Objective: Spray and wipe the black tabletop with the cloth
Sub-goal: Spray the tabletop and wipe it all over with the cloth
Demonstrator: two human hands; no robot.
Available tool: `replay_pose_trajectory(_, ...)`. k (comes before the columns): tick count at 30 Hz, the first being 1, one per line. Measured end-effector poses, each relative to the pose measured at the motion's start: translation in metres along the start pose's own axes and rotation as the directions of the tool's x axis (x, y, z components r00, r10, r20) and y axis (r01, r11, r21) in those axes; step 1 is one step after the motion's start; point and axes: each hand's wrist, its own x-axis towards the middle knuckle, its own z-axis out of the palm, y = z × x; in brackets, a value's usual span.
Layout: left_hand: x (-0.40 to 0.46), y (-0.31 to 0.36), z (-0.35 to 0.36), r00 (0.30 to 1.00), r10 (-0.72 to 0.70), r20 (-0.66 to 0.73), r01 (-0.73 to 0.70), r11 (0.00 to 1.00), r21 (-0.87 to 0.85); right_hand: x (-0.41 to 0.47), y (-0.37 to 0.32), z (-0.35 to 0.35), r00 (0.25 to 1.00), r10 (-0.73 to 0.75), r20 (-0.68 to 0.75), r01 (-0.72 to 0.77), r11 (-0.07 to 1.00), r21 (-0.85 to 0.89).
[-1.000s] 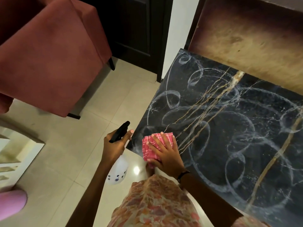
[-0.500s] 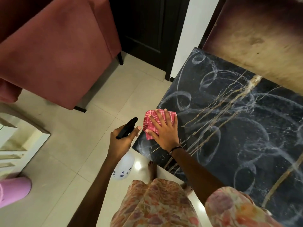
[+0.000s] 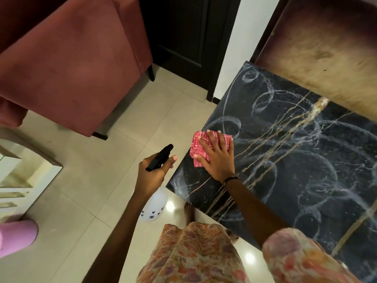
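Observation:
The black marble tabletop (image 3: 306, 170) with gold veins fills the right side, streaked with looping wet swirls. My right hand (image 3: 216, 158) lies flat, fingers spread, pressing a folded red checked cloth (image 3: 199, 148) onto the table's left edge. Beside the table, over the floor, my left hand (image 3: 153, 172) grips a spray bottle (image 3: 156, 203) by its black trigger head; the white body hangs below my wrist.
A red upholstered chair (image 3: 67, 64) stands at upper left on the pale tiled floor (image 3: 98, 180). A dark door (image 3: 189, 31) is behind it. A brown surface (image 3: 326, 50) borders the table's far side. A pink object (image 3: 16, 235) sits at lower left. My bare foot (image 3: 189, 211) is near the table corner.
My right hand has slid the cloth along the left edge of the table, away from the near corner. My left hand has kept hold of the spray bottle beside the table.

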Motion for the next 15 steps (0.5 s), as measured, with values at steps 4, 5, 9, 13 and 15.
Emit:
replay_pose_trajectory(4, 0.003, 0.002, 0.003, 1.000, -0.003, 0.018, 0.003, 1.000, -0.016, 0.001, -0.027, 0.000, 0.999, -0.026, -0.034, 0.027, 1.000, 0.003)
replay_pose_trajectory(5, 0.004, 0.004, 0.005, 1.000, -0.004, 0.026, 0.004, 1.000, -0.017, -0.010, -0.030, 0.003, 0.997, -0.059, -0.044, 0.059, 0.998, 0.004)
replay_pose_trajectory(9, 0.009, 0.008, 0.011, 0.999, 0.009, 0.049, -0.008, 1.000, -0.009, -0.074, -0.022, 0.022, 0.981, -0.187, -0.049, 0.188, 0.982, 0.022)
replay_pose_trajectory(13, 0.015, 0.010, 0.018, 0.999, -0.011, 0.046, 0.011, 1.000, -0.010, -0.100, 0.026, 0.022, 0.986, -0.164, -0.035, 0.162, 0.986, -0.036)
replay_pose_trajectory(15, 0.018, 0.009, 0.021, 0.999, -0.011, 0.040, 0.010, 1.000, 0.012, -0.087, 0.044, 0.015, 0.996, -0.086, -0.022, 0.085, 0.996, -0.033)
